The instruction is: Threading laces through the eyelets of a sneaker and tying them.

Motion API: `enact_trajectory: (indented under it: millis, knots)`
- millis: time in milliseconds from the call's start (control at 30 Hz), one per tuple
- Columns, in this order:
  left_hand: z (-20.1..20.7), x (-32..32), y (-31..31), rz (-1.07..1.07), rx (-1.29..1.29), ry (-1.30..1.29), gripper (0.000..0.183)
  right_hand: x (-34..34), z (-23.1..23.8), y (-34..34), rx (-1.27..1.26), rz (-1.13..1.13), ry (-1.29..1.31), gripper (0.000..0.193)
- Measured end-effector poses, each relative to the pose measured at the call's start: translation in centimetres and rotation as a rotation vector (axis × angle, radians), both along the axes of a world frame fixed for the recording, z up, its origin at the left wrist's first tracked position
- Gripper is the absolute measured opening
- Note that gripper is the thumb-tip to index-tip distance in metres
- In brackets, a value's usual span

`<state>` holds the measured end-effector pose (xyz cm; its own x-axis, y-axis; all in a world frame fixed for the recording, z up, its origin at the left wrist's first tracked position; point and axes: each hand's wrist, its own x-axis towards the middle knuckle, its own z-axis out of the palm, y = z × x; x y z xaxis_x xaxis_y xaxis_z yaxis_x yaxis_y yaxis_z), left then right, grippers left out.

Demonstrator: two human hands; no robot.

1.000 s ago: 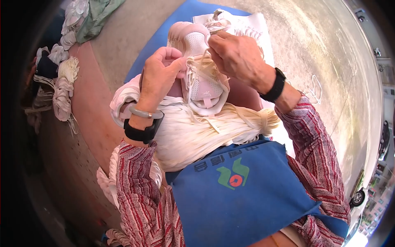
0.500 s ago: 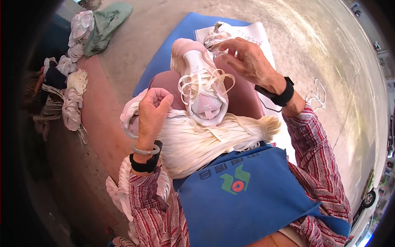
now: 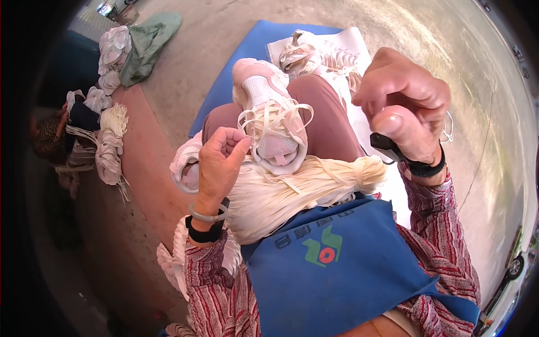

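Note:
A white and pink sneaker rests between my knees, its toe pointing away from me. Cream shoelaces run loosely through its eyelets, with loops standing out at the sides. Beside the sneaker's left edge, my left hand is closed in a pinch; whatever its fingertips hold is too small to make out. My right hand is raised off to the right, closer to the camera, fingers curled toward the thumb. Anything in that grip is hidden. A thick bundle of cream laces lies across my lap, over a blue apron.
Laced sneakers lie ahead on a white sheet over a blue mat. Another sneaker sits by my left knee. More shoes and a green sack are on the floor at left. A loose white cord lies right.
My right hand has moved right and up toward the camera, away from the far shoes. My left hand has shifted slightly right, closer to the sneaker's laces. The view has shifted a little.

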<state>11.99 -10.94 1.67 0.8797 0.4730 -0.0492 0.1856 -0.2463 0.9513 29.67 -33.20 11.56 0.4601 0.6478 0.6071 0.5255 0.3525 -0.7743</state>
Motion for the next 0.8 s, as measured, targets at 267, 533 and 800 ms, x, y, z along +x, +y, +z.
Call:
enact_trajectory:
  millis: [267,533,800]
  knots:
    - [-0.9,-0.6,-0.1,0.026,0.014,0.06,0.008,-0.3,3.8,-3.3,0.231,0.186,-0.134,0.069]
    - [-2.3,-1.5,0.4,-0.008,-0.007,0.105,0.007,0.4,5.0,-4.6,0.246,0.168,-0.214,0.064]
    - [-2.9,-2.2,1.1,0.06,-0.084,0.134,0.006,2.2,6.6,-2.7,0.178,0.147,-0.331,0.062]
